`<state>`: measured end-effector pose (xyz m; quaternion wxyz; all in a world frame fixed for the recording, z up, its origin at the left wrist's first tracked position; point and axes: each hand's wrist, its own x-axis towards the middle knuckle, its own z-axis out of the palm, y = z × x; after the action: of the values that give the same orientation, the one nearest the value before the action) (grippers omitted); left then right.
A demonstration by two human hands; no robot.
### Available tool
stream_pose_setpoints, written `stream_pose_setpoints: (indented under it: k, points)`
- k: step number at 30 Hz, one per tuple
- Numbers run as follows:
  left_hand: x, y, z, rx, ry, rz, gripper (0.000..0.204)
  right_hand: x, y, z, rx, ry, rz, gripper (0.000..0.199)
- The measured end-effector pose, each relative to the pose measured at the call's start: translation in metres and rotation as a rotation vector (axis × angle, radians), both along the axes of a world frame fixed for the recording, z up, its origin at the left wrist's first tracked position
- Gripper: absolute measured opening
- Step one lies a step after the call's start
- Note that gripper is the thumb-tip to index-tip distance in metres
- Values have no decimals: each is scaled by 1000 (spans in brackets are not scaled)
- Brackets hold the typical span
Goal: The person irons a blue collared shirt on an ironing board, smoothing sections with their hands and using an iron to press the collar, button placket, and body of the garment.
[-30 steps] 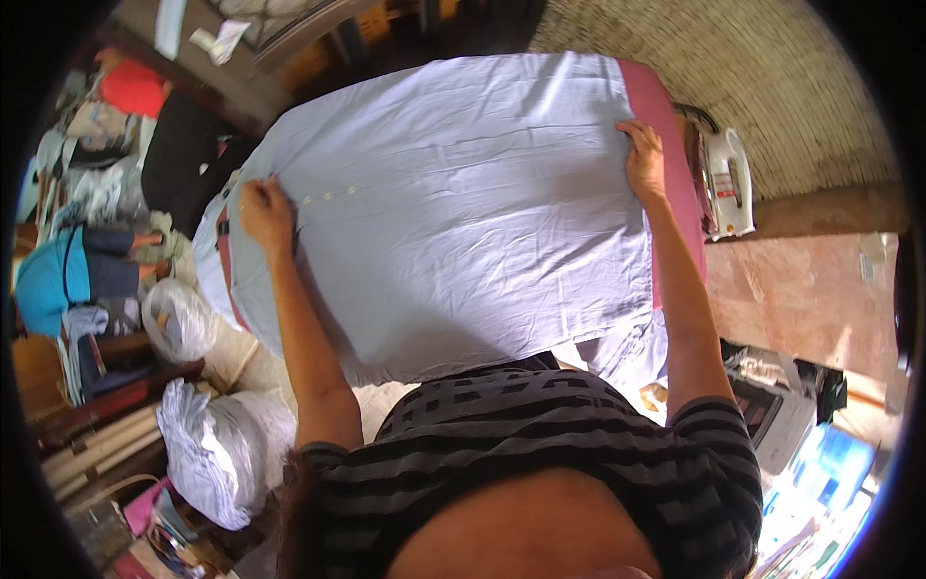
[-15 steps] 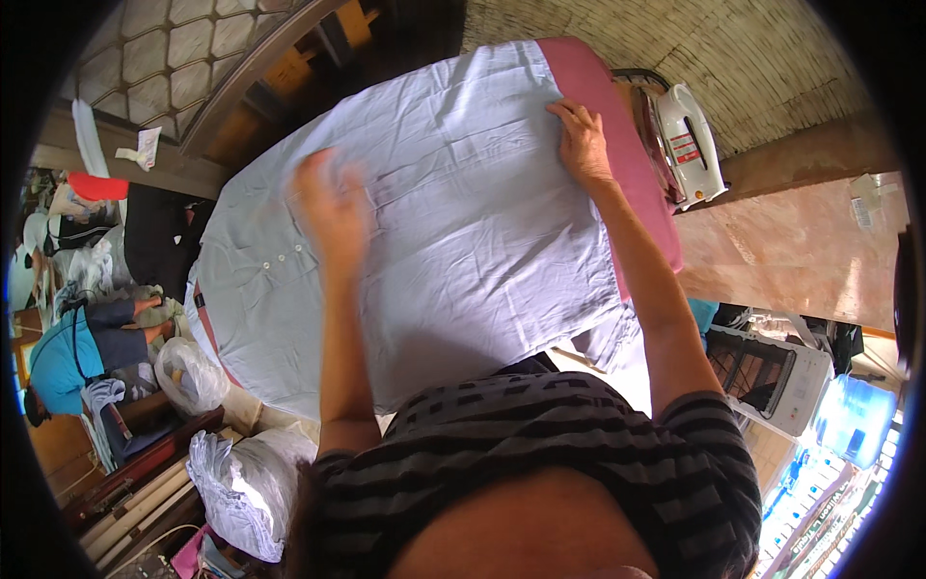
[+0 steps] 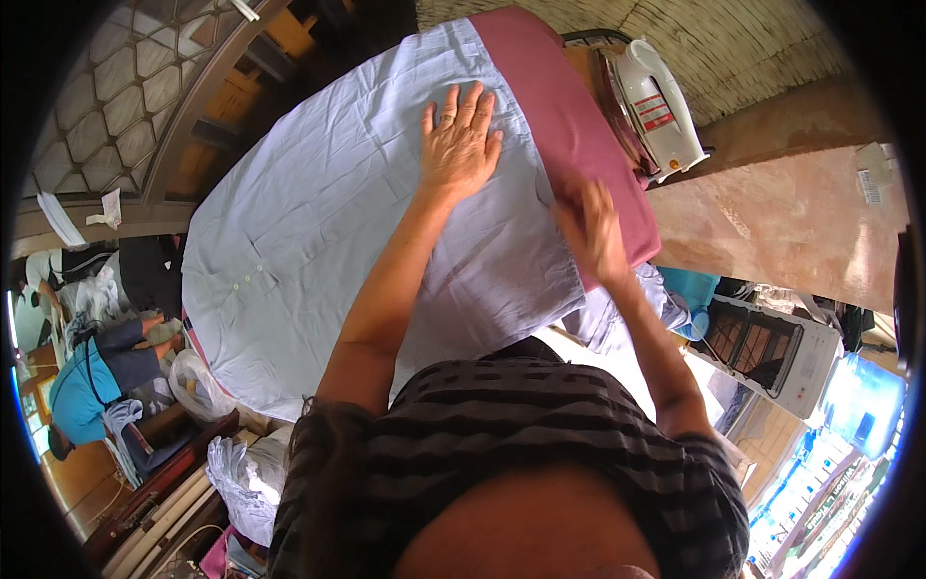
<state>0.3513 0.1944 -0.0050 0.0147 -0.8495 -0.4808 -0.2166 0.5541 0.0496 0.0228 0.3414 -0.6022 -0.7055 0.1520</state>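
Observation:
A light blue buttoned shirt (image 3: 347, 222) lies spread over a padded board with a maroon cover (image 3: 550, 106). Small white buttons show on its left part. My left hand (image 3: 458, 145) rests flat on the cloth near the shirt's right edge, fingers spread, holding nothing. Over the maroon cover, just off that edge, is my right hand (image 3: 600, 234); it is blurred by motion, but its fingers look stretched out and nothing shows in them. Beyond the board's right side stands a white clothes iron (image 3: 661, 111), nearest to my right hand.
A brown wooden panel (image 3: 772, 217) borders the right. Below it are a white-framed appliance (image 3: 772, 352) and a blue container (image 3: 863, 405). At the left, a person in a turquoise top (image 3: 85, 396) bends among plastic bags. A metal lattice (image 3: 125, 96) stands at the upper left.
My left hand has moved right across the shirt and now lies flat. My right hand has left the shirt's far right edge and come nearer to me. The view has shifted slightly.

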Motion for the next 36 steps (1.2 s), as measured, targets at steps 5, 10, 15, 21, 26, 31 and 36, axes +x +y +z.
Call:
stream_pose_setpoints:
  k: [5, 10, 15, 21, 26, 31, 36]
  points:
    - [2, 0, 4, 14, 17, -28, 56, -7, -95, -19, 95, -292, -107, 26]
    - [1, -2, 4, -2, 18, -45, 60, 24, -92, 0, -128, -174, 55, 12]
    - [-1, -4, 6, -11, 14, -28, 62, 32, -10, 31, -198, 28, 78, 12]
    - [11, -2, 10, 10, -23, -46, 62, -13, 93, 2, 42, -109, -94, 18]
    - [6, -3, 9, 20, -22, -25, 59, -14, 97, 0, -39, -11, -66, 19]
    - [7, -4, 10, 24, -12, -20, 59, -15, 88, 14, -270, 336, 26, 24]
    - [5, -5, 10, -3, 2, -23, 61, 8, 56, 23, -396, 347, 186, 36]
